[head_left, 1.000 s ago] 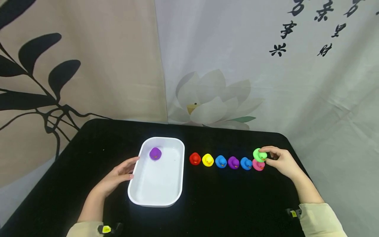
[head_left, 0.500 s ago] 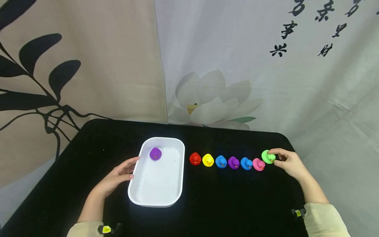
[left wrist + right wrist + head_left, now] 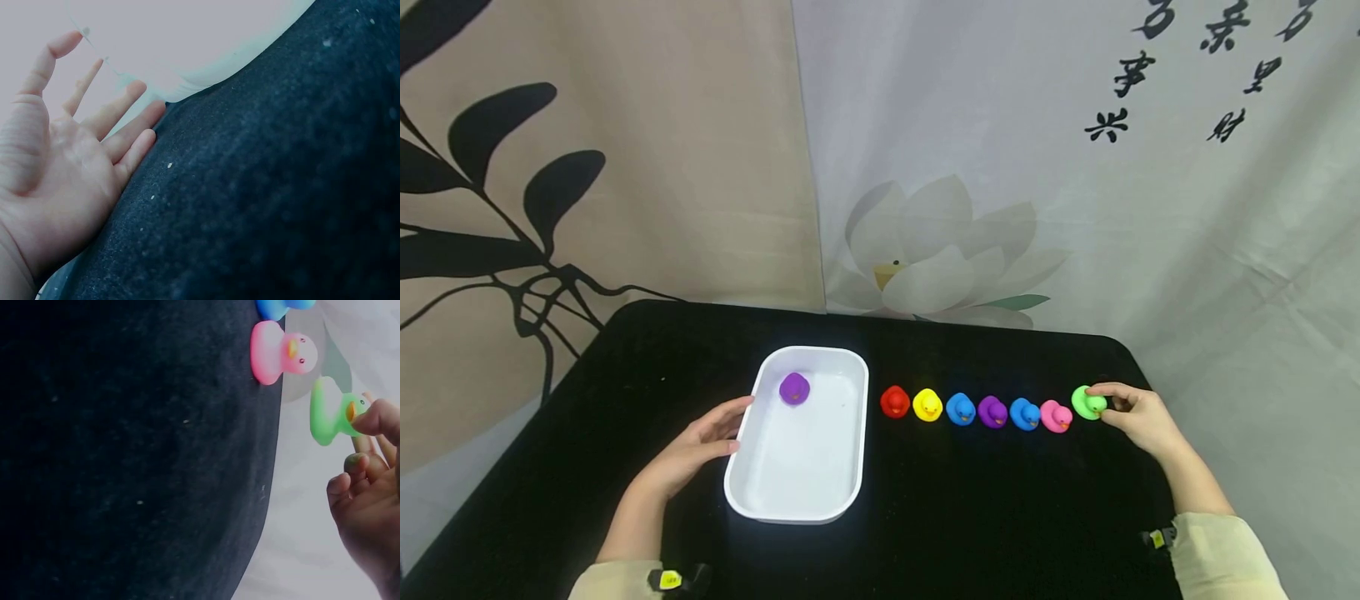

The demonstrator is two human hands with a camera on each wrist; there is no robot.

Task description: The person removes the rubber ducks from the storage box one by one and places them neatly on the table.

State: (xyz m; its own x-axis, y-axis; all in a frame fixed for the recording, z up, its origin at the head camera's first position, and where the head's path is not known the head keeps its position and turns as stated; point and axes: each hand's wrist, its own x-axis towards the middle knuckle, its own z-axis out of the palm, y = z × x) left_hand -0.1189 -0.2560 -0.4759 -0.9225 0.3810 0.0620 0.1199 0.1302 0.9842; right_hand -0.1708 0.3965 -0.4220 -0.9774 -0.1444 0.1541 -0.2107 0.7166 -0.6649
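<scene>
Right hand (image 3: 1138, 414) pinches the green rubber duck (image 3: 1087, 402), standing on the black table (image 3: 970, 492) just right of the pink duck (image 3: 1056, 416) (row's end). Left hand (image 3: 700, 443), fingers straight, rests against the white tray (image 3: 741, 475).

The head view is evenly and brightly lit from above and in front, with soft, faint shadows. The white tray (image 3: 760, 500) glares against the black table (image 3: 970, 517), its surface washed out so little detail shows. That view is sharp, with slight bending at the edges. Both wrist views are dimmer, hazy and bluish, with grainy cloth. The green duck (image 3: 331, 412) is soft, and the near fingers (image 3: 356, 487) are blurred.
</scene>
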